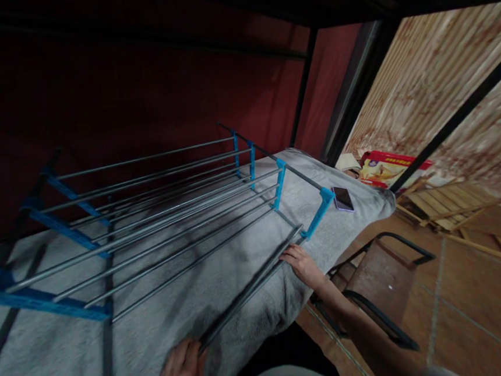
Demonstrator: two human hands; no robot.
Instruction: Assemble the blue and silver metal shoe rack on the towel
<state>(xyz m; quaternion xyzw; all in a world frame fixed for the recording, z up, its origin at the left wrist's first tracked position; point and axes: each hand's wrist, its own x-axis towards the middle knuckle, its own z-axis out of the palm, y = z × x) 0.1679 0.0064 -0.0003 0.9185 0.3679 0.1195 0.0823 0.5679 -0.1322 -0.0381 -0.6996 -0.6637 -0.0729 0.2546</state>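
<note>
Several loose grey metal rods (252, 285) lie together at a slant along the near edge of the bed. My right hand (303, 267) has its fingers curled on their far part. Lower down, my left hand (179, 373) is closed over the near part; its palm and some fingertips are hidden. Beyond the rods stands a partly assembled rack (169, 210), with long grey bars running between blue plastic brackets (318, 212) on dark side poles. One blue bracket is just past the far ends of the loose rods.
A grey blanket (346, 232) covers the bed under the rack. A phone (343, 198) lies near its right edge. On the tiled floor are a brown metal-framed chair (383, 273), a wooden slatted piece (457, 199) and a red and yellow box (389, 167). Dark bed-frame posts (305, 86) rise behind.
</note>
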